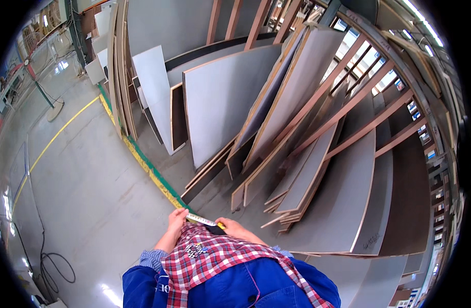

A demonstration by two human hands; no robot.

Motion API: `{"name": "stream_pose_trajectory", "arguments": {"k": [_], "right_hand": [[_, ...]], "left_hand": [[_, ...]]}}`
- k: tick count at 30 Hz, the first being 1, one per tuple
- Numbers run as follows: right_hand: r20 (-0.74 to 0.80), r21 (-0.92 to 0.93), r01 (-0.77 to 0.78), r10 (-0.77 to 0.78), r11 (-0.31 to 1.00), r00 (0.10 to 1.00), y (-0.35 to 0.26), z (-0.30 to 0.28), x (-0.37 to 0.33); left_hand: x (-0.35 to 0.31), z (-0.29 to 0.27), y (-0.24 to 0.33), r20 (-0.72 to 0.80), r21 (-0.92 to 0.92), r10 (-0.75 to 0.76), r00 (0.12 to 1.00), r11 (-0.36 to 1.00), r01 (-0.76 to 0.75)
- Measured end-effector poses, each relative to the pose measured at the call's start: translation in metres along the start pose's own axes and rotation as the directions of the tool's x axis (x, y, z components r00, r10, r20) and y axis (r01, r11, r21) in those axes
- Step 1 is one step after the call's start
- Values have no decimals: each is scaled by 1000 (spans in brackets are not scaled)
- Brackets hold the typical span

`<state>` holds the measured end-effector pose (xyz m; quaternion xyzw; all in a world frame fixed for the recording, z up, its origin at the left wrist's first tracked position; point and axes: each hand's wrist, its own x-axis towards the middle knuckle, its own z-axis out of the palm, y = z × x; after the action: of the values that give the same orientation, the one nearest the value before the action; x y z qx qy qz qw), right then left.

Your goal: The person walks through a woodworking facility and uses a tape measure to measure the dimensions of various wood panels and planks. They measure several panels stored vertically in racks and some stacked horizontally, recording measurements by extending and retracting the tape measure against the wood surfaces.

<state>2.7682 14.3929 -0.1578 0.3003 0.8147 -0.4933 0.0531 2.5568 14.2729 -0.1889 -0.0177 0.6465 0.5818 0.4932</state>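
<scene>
A tape measure is stretched between my two hands, just in front of my checked apron (204,251). My left hand (178,219) pinches the free end of its pale blade (200,219). Around the black and yellow case (218,229) my right hand (238,231) is closed, its fingers partly hidden. A short length of blade shows between the hands. Beyond them several large grey panels (230,92) stand on edge, apart from my hands.
Reddish-brown rack bars (343,113) slant between the panels on the right. A green and yellow floor line (148,167) runs along the panels' front. At the lower left a black cable (49,262) lies coiled on the grey floor (102,205).
</scene>
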Motion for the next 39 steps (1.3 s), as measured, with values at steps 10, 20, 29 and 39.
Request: {"name": "stream_pose_trajectory", "arguments": {"k": [10, 20, 29, 39], "right_hand": [[245, -5, -91, 89, 996, 965, -38, -11, -1], [357, -23, 30, -20, 999, 934, -18, -10, 13], [369, -99, 4, 32, 995, 929, -19, -20, 5], [144, 19, -85, 82, 996, 986, -25, -56, -44]], "left_hand": [[-34, -16, -1, -108, -74, -18, 994, 997, 10], [-14, -30, -34, -169, -169, 14, 986, 985, -43], [24, -41, -62, -140, -223, 78, 987, 969, -108], [7, 18, -18, -73, 13, 294, 953, 956, -294]]}}
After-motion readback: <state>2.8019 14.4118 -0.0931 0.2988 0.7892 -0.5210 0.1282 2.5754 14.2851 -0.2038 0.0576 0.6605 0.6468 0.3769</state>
